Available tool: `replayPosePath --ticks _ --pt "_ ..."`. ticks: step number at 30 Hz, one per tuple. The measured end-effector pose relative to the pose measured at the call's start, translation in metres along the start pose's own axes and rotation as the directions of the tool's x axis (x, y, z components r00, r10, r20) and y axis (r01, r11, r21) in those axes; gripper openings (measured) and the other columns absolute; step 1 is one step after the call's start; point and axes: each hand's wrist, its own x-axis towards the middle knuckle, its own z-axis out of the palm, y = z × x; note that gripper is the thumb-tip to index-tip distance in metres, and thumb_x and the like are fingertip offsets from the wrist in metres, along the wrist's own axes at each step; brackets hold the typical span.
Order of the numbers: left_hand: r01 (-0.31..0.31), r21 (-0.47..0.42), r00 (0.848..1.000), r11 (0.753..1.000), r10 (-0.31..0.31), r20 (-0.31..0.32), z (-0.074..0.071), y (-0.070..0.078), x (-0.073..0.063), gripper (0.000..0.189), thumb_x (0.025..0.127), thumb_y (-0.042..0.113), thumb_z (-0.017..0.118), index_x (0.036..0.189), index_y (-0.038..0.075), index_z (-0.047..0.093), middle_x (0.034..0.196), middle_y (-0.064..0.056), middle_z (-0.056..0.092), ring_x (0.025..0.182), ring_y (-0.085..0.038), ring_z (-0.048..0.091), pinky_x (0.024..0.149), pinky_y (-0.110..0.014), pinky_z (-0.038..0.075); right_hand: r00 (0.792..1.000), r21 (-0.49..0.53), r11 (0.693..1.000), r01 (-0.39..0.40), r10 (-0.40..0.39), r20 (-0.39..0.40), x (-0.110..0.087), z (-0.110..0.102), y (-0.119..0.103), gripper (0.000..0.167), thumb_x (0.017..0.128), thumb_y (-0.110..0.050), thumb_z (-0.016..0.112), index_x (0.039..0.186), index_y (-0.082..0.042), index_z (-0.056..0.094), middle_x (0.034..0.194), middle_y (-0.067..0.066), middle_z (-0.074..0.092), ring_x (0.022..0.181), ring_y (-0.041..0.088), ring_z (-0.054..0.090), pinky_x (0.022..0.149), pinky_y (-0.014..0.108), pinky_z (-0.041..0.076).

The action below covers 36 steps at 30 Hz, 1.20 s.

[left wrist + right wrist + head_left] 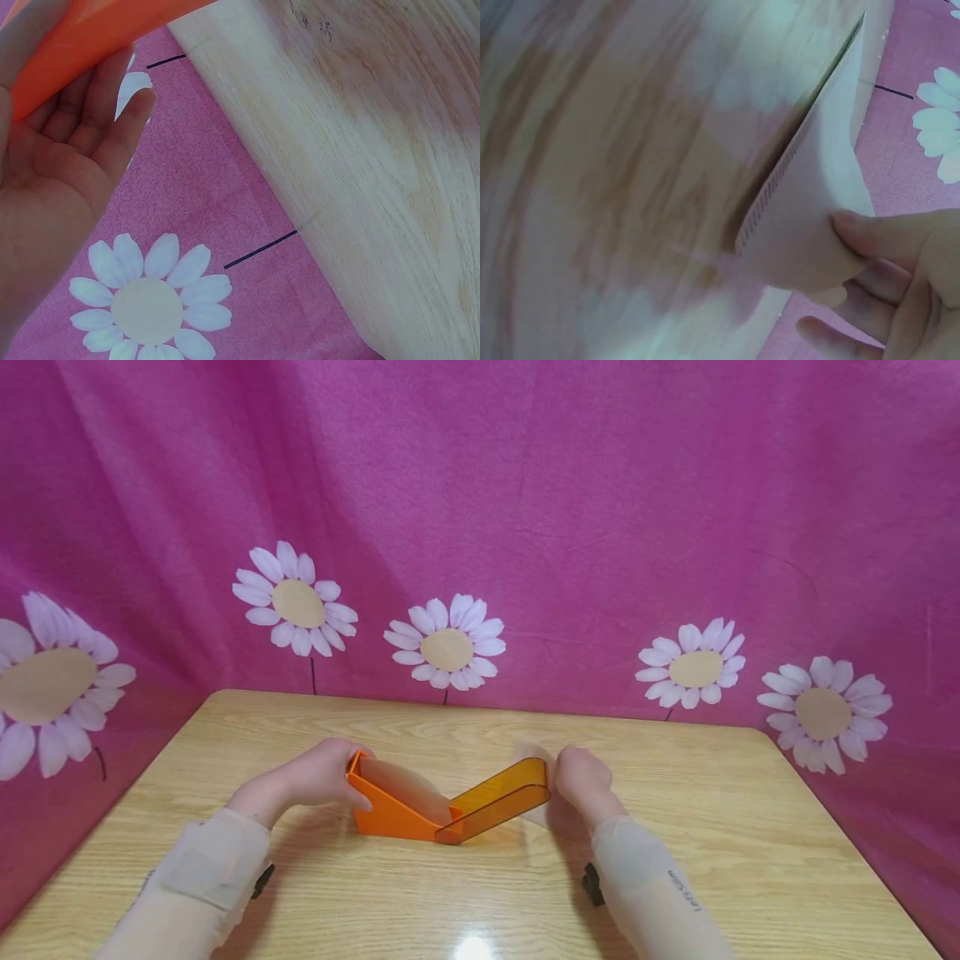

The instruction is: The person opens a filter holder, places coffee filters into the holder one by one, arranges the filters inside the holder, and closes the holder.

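An orange coffee filter holder (393, 812) stands on the table with its amber see-through lid (504, 799) swung out to the right. Inside it leans a brownish paper sheet or stack (408, 787). My left hand (326, 772) grips the holder at its tall left end; in the left wrist view the orange wall (97, 49) lies between thumb and fingers. Just right of the lid is my right hand (585, 781). Its thumb and fingers pinch a paper coffee filter (810, 210) with a crimped edge, seen clearly in the right wrist view. The lid partly hides that filter in the head view.
The wooden table (337, 902) extends around both hands, with a bright light reflection near its front. A magenta cloth (525, 527) with printed white daisies hangs behind the table and along its sides.
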Motion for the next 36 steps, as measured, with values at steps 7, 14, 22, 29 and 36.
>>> replayPosePath --ticks 7,14,22,29,36 --pt "0.001 -0.012 1.0 1.0 -0.001 0.002 0.001 0.0 -0.001 0.03 0.07 0.012 0.08 0.093 0.004 0.062 0.082 0.0 0.063 0.072 -0.013 0.052 0.072 -0.03 0.047 1.0 -0.016 1.0 0.012 -0.012 -0.026 0.002 -0.002 0.008 0.018 0.085 -0.004 0.044 0.089 -0.002 0.062 0.089 0.019 0.066 0.082 0.031 0.063 0.064 0.044 0.051" --pt "0.014 -0.019 1.0 1.0 -0.014 0.003 0.002 -0.001 -0.001 0.03 0.07 0.011 0.08 0.094 0.004 0.062 0.082 0.0 0.062 0.074 -0.014 0.052 0.073 -0.03 0.046 0.998 -0.004 1.0 0.018 -0.018 -0.053 0.002 -0.01 0.018 0.019 0.084 -0.003 0.044 0.08 -0.003 0.063 0.084 0.017 0.066 0.076 0.029 0.062 0.064 0.044 0.051" --pt "0.024 -0.027 1.0 0.999 -0.024 0.006 0.002 0.0 -0.001 0.03 0.07 0.012 0.08 0.094 0.005 0.062 0.083 0.0 0.062 0.074 -0.014 0.053 0.073 -0.03 0.047 0.996 0.082 0.993 0.085 -0.081 -0.047 -0.004 -0.047 0.027 0.015 0.077 -0.005 0.053 0.062 -0.008 0.054 0.07 0.006 0.053 0.065 0.019 0.045 0.051 0.031 0.036" --pt "0.023 -0.013 1.0 1.0 -0.023 0.003 0.001 -0.001 0.0 0.03 0.07 0.012 0.08 0.094 0.004 0.063 0.083 0.0 0.063 0.074 -0.014 0.053 0.073 -0.03 0.046 0.992 0.111 0.986 0.122 -0.12 -0.025 -0.012 -0.076 0.03 0.015 0.08 -0.008 0.055 0.066 -0.009 0.057 0.065 0.004 0.051 0.061 0.019 0.048 0.052 0.03 0.036" --pt "0.035 -0.017 0.999 0.999 -0.035 0.002 0.0 0.0 0.0 0.031 0.07 0.012 0.08 0.094 0.004 0.063 0.084 0.0 0.063 0.075 -0.014 0.052 0.074 -0.03 0.046 0.992 0.143 0.982 0.127 -0.123 -0.037 -0.016 -0.086 0.029 0.018 0.086 -0.016 0.06 0.072 -0.004 0.063 0.069 0.005 0.055 0.064 0.018 0.049 0.055 0.029 0.038"
